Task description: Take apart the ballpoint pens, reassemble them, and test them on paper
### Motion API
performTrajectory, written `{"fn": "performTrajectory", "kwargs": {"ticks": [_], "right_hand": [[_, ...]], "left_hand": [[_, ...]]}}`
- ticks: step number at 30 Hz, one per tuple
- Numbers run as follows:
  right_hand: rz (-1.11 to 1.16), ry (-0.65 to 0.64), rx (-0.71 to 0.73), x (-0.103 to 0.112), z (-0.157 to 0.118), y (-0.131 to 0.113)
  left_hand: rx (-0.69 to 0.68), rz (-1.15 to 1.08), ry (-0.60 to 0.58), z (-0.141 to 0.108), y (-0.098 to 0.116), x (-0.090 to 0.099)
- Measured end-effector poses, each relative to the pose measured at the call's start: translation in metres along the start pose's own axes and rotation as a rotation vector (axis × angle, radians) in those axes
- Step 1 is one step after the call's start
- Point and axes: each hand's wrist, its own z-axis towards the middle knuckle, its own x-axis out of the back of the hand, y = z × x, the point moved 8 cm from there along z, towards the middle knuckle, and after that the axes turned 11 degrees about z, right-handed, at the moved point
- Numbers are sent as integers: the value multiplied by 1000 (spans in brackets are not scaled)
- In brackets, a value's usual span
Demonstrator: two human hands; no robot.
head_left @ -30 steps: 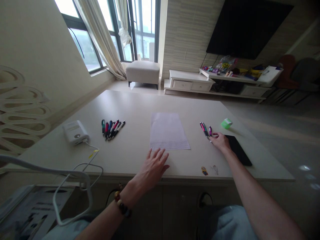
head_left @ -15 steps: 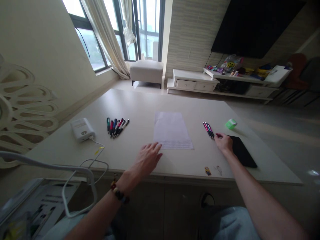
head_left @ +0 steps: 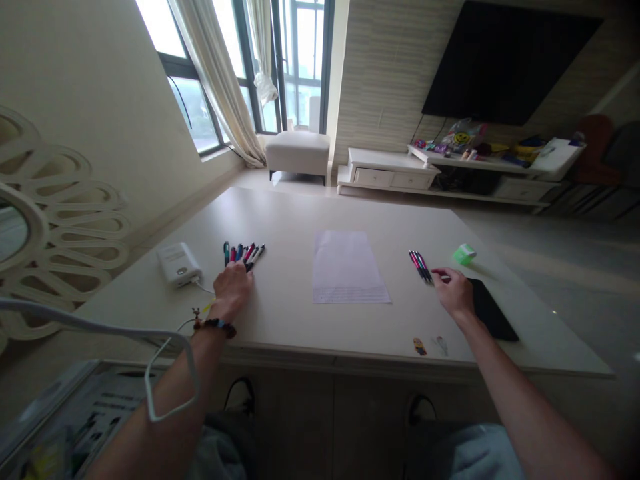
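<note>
My left hand [head_left: 233, 290] lies over the near ends of a fanned group of pens [head_left: 244, 254] with black, red and pink barrels, hiding their lower halves. Whether it grips them I cannot tell. My right hand [head_left: 454, 292] hovers beside a smaller bunch of pink and dark pens [head_left: 421, 266], its fingertips just short of them and holding nothing. A black tablet [head_left: 493, 310] lies under the heel of that hand, to its right. Between my hands is a white sheet of paper [head_left: 349, 267].
A white power bank [head_left: 179, 265] with a cable sits left of the pens. A green block [head_left: 464, 254] stands beyond my right hand. Small stickers [head_left: 420, 347] mark the table's near edge. A white cord [head_left: 170, 380] hangs across my left forearm.
My left hand has moved left from the paper's near corner onto the left group of pens. My right hand has stayed beside the right pens, and the view has shifted slightly.
</note>
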Motion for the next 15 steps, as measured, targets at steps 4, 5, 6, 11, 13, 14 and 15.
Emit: {"fn": "performTrajectory", "kwargs": {"ticks": [4,5,6,11,13,14,15], "right_hand": [[41,-1,47,3,-7,-31],[53,-1,60,5,-9,-39],[69,0,74,7,-11,-48],[239,-9,123,11,-29,-89],[361,-76,78,0,-43,-102],[424,-135,36,-9,-52,-107],[491,-218,-9,-22,-62,-114]], "left_hand": [[40,-112,-37,-2,0,10],[44,-148,-46,-3,0,13],[46,-187,-54,-3,0,15],[44,-414,-114,-4,13,16],[31,-512,-153,-6,30,9],[17,-561,-181,-9,42,3],[-2,-611,-218,-14,55,-3]]}}
